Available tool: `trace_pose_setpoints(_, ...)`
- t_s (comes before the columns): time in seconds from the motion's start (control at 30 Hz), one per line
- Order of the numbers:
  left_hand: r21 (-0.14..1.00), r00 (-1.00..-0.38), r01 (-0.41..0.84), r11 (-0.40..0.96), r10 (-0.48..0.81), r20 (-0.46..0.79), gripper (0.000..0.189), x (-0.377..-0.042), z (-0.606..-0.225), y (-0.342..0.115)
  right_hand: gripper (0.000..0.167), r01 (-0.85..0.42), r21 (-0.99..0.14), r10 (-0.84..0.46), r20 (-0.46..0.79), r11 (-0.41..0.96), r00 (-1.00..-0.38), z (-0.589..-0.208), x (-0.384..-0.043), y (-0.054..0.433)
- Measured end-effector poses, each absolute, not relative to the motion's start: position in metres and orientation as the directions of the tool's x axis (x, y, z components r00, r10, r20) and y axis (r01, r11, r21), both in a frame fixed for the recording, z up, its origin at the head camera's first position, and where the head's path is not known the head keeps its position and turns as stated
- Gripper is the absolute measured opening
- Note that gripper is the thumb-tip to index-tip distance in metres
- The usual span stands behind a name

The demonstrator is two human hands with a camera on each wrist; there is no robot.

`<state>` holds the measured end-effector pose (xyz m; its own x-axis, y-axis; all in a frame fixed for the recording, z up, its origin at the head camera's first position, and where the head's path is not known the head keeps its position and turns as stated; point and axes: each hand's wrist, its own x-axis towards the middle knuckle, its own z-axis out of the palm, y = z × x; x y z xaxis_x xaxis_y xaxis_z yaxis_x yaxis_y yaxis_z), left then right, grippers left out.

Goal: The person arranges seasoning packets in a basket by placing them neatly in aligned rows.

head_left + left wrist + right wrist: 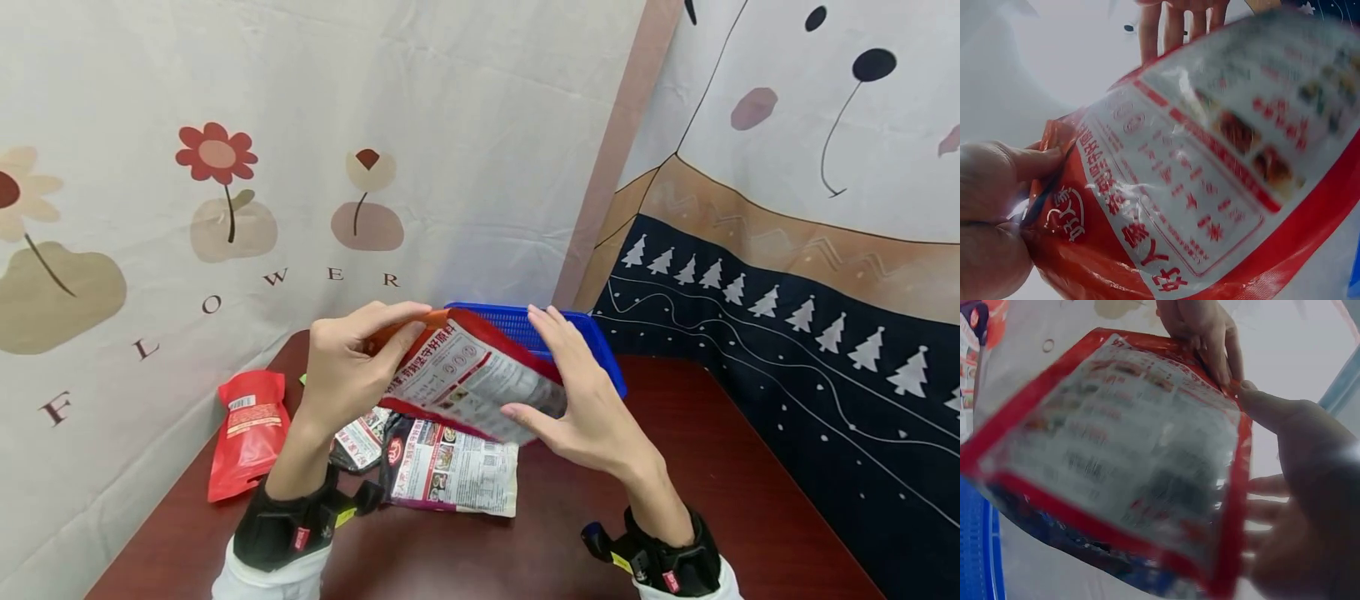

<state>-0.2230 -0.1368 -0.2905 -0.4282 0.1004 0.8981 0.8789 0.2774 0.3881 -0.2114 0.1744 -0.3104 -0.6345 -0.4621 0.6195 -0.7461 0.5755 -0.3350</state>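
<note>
A red-bordered food packet (468, 375) with a pale printed label is held up, tilted, above the table. My left hand (348, 362) pinches its upper left end between thumb and fingers, creasing the orange-red strip in the left wrist view (1075, 225). At the packet's right edge my right hand (592, 408) has straight, spread fingers, with the thumb in front and the fingers beyond the edge. In the right wrist view that thumb (1272, 409) lies by the red border; whether it presses there I cannot tell. Below lies a purple-edged packet (457, 471).
A blue plastic basket (603, 350) stands behind the held packet, partly hidden. On the left of the brown table (585, 508) lies a red pouch (251, 429). A dark packet with a white label (360, 442) lies between them. Printed cloth hangs behind.
</note>
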Motion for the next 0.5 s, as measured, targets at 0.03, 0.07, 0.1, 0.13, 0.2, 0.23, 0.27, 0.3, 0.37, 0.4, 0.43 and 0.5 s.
trace_pose_setpoints(0.03,0.377,-0.423,0.883,0.28,0.125,0.897,0.031,-0.221,-0.29,-0.137,0.114,-0.742,-0.353,-0.469,0.601,0.57,-0.646,-0.311,-0.21,0.173)
trace_pose_setpoints(0.07,0.367,-0.418,0.888,0.278,0.153,0.896,0.033,-0.22,-0.29,-0.136,0.113,-0.737,-0.373,-0.477,0.581,0.564,-0.659,-0.311,-0.209,0.172)
trace_pose_setpoints(0.1,0.358,-0.414,0.892,0.276,0.179,0.893,0.033,-0.219,-0.29,-0.135,0.111,-0.73,-0.396,-0.485,0.558,0.557,-0.673,-0.311,-0.208,0.171)
trace_pose_setpoints(0.13,0.352,-0.411,0.896,0.271,0.208,0.888,0.033,-0.219,-0.29,-0.135,0.109,-0.723,-0.419,-0.492,0.536,0.549,-0.686,-0.311,-0.206,0.17)
trace_pose_setpoints(0.2,0.338,-0.405,0.903,0.264,0.264,0.875,0.034,-0.218,-0.291,-0.133,0.105,-0.709,-0.464,-0.507,0.496,0.532,-0.705,-0.312,-0.204,0.168)
trace_pose_setpoints(0.23,0.33,-0.4,0.906,0.264,0.288,0.87,0.034,-0.219,-0.291,-0.132,0.103,-0.702,-0.481,-0.514,0.478,0.525,-0.712,-0.312,-0.204,0.168)
trace_pose_setpoints(0.27,0.324,-0.396,0.91,0.258,0.309,0.865,0.033,-0.219,-0.291,-0.13,0.099,-0.698,-0.494,-0.52,0.466,0.519,-0.716,-0.313,-0.204,0.167)
trace_pose_setpoints(0.3,0.318,-0.393,0.912,0.26,0.327,0.859,0.033,-0.22,-0.292,-0.129,0.096,-0.694,-0.508,-0.526,0.455,0.51,-0.719,-0.314,-0.204,0.167)
trace_pose_setpoints(0.37,0.304,-0.384,0.916,0.262,0.357,0.851,0.033,-0.221,-0.293,-0.127,0.09,-0.695,-0.532,-0.54,0.444,0.483,-0.715,-0.315,-0.205,0.165)
trace_pose_setpoints(0.4,0.296,-0.381,0.917,0.266,0.367,0.849,0.033,-0.222,-0.294,-0.126,0.086,-0.696,-0.541,-0.544,0.442,0.472,-0.713,-0.316,-0.206,0.165)
trace_pose_setpoints(0.43,0.286,-0.375,0.919,0.272,0.374,0.848,0.032,-0.223,-0.295,-0.125,0.082,-0.697,-0.55,-0.548,0.442,0.46,-0.71,-0.318,-0.208,0.164)
trace_pose_setpoints(0.5,0.272,-0.371,0.918,0.288,0.383,0.846,0.032,-0.224,-0.296,-0.125,0.074,-0.699,-0.562,-0.549,0.447,0.443,-0.706,-0.32,-0.211,0.162)
